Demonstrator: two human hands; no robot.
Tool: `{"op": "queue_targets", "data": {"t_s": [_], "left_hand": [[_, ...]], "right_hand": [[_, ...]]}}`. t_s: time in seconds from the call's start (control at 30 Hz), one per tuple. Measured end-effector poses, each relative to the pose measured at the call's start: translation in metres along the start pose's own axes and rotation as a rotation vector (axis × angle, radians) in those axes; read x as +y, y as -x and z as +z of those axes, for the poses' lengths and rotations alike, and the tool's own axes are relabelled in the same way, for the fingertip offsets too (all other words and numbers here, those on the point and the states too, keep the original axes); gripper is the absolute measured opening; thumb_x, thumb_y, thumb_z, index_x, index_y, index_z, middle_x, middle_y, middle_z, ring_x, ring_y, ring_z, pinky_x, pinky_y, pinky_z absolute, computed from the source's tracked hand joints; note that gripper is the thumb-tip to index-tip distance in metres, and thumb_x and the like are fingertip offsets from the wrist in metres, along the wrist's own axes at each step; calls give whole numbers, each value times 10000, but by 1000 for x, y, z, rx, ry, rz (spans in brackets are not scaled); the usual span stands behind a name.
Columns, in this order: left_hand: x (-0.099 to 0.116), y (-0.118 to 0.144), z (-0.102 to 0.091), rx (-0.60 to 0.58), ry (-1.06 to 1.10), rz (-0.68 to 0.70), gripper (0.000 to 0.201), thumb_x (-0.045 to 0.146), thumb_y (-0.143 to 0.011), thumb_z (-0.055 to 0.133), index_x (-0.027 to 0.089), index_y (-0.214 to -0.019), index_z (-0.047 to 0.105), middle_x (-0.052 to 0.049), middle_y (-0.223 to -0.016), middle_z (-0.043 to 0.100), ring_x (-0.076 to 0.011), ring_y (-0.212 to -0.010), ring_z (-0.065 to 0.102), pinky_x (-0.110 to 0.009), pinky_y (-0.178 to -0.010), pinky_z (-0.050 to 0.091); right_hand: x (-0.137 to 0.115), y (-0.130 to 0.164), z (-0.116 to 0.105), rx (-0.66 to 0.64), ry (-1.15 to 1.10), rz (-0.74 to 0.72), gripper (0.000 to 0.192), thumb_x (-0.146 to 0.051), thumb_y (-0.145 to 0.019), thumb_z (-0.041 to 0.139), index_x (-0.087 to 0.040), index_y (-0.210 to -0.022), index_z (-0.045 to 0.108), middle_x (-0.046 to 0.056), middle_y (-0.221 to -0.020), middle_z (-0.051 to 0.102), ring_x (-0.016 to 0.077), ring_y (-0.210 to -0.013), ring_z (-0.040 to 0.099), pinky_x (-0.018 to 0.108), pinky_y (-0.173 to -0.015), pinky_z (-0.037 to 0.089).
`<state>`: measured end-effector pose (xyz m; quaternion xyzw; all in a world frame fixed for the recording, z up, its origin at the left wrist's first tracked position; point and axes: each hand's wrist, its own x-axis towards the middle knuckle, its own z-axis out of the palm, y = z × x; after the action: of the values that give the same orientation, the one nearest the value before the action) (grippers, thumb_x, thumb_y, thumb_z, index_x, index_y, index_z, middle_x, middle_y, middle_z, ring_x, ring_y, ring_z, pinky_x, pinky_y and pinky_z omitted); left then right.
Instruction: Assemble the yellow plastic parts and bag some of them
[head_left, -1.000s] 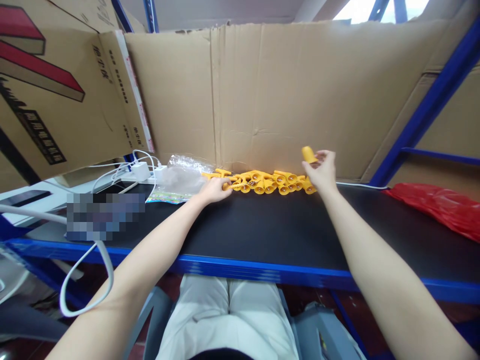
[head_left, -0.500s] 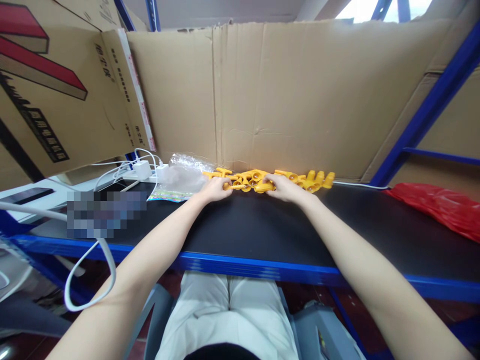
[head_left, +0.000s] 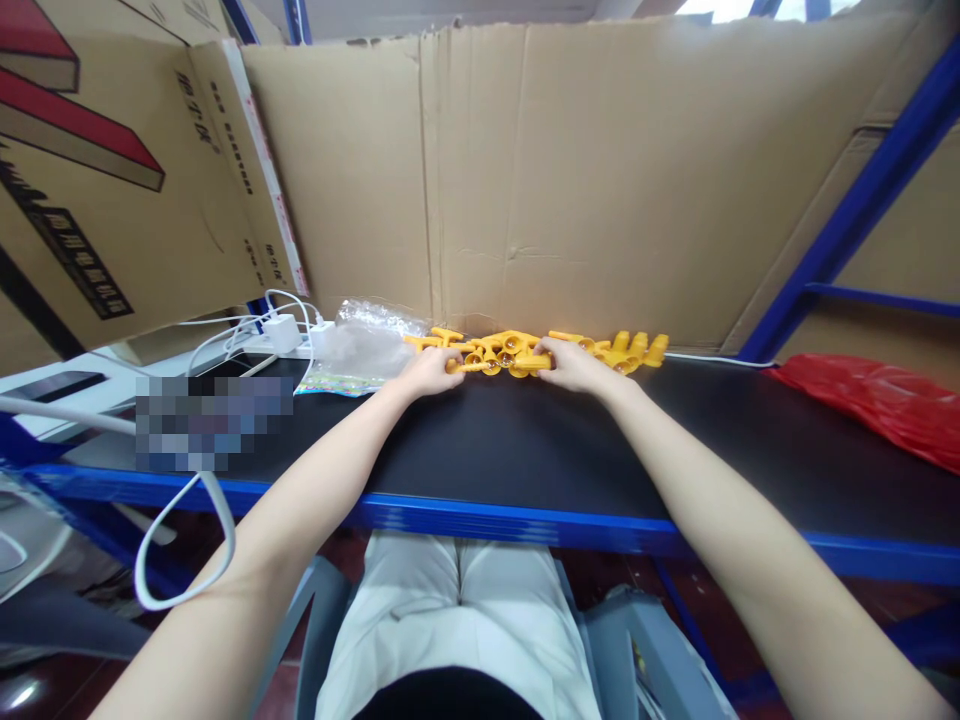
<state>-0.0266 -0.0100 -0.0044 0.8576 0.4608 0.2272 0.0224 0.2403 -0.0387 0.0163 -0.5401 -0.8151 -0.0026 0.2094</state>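
Observation:
Against the cardboard at the back of the black shelf lies a row of yellow plastic pieces [head_left: 512, 344] with round cup-like ends and thin stems. Their exact kind is too small to make out. My left hand [head_left: 433, 371] is at the left part of the row, its fingers closed on a yellow piece [head_left: 472, 367]. Over the right part, my right hand [head_left: 571, 366] has its fingers curled round another yellow piece [head_left: 531, 362]. Farther right, several yellow cups [head_left: 637, 348] stand beyond my right hand. My palms hide some of the pieces.
Left of the row lies a clear plastic bag [head_left: 367, 345]. White chargers [head_left: 282, 334] and cables sit farther left, near a phone [head_left: 64, 386]. A red plastic bag [head_left: 874, 400] rests at the right. The blue shelf edge [head_left: 510, 520] runs in front of my lap.
The view has tilted slightly, so the shelf and row sit a little higher in the picture. Both hands stay at the row, with only slight shifts of the fingers.

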Motion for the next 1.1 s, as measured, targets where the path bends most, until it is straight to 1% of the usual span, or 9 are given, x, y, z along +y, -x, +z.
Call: {"op": "queue_targets", "data": {"t_s": [0.1, 0.27, 0.5, 0.6, 0.67, 0.8, 0.87, 1.0, 1.1], "left_hand": [[0, -1, 1, 3, -12, 13, 271, 363, -729, 503, 179, -871, 644, -35, -723, 631, -154, -638, 536, -253, -594, 398], [3, -1, 2, 3, -14, 23, 260, 361, -726, 515, 183, -861, 647, -33, -708, 629, -157, -636, 545, -258, -606, 407], [8, -1, 3, 15, -41, 52, 260, 354, -726, 521, 187, -878, 649, -27, -702, 630, -158, -644, 557, -254, -611, 410], [8, -1, 3, 12, -37, 51, 249, 360, -729, 514, 189, -853, 646, -28, -709, 634, -159, -644, 556, -253, -604, 403], [8, -1, 2, 11, -29, 40, 250, 366, -729, 513, 189, -849, 643, -30, -710, 635, -160, -643, 557, -252, -601, 402], [7, -1, 1, 12, -26, 10, 271, 368, -715, 522, 190, -878, 646, -33, -723, 639, -163, -658, 564, -250, -610, 410], [7, -1, 1, 16, -36, 10, 280, 365, -713, 520, 189, -890, 646, -33, -729, 640, -165, -665, 567, -251, -616, 414], [6, 0, 1, 30, -76, 49, 264, 349, -723, 506, 190, -880, 647, -35, -747, 645, -171, -689, 574, -256, -629, 419], [7, 0, 2, 30, -92, 71, 260, 335, -719, 515, 196, -895, 649, -38, -769, 652, -182, -721, 582, -263, -653, 426]], "right_hand": [[-2, 0, 1, 4, -34, -33, 214, -159, -693, 606, -179, -900, 553, 24, -765, 604, 156, -653, 538, 258, -611, 394], [-13, 1, 1, -22, -100, -78, 225, -183, -725, 599, -175, -949, 582, 19, -753, 601, 142, -634, 538, 259, -609, 412], [-13, -3, 12, 24, -163, -130, 268, -195, -727, 627, -169, -994, 613, 31, -859, 617, 132, -688, 557, 288, -677, 445], [-11, -3, 15, 4, -199, -89, 284, -222, -734, 635, -161, -1009, 607, 26, -826, 613, 132, -678, 557, 299, -684, 452], [-12, -2, 14, -14, -254, -40, 338, -249, -733, 647, -161, -1054, 587, 21, -799, 607, 135, -676, 562, 310, -691, 462], [-11, 0, 11, -62, -449, 1, 412, -251, -698, 681, -187, -1078, 535, 39, -929, 614, 140, -752, 600, 319, -741, 490], [-10, 0, 9, -94, -533, 16, 381, -248, -696, 680, -184, -1038, 525, 45, -951, 614, 143, -770, 614, 315, -742, 502], [-7, 0, 9, -124, -641, 47, 303, -240, -687, 692, -180, -938, 531, 28, -884, 627, 147, -747, 634, 330, -752, 514], [-7, 1, 8, -177, -754, 94, 201, -264, -729, 672, -171, -862, 553, 39, -834, 639, 148, -728, 649, 328, -773, 515]]}}
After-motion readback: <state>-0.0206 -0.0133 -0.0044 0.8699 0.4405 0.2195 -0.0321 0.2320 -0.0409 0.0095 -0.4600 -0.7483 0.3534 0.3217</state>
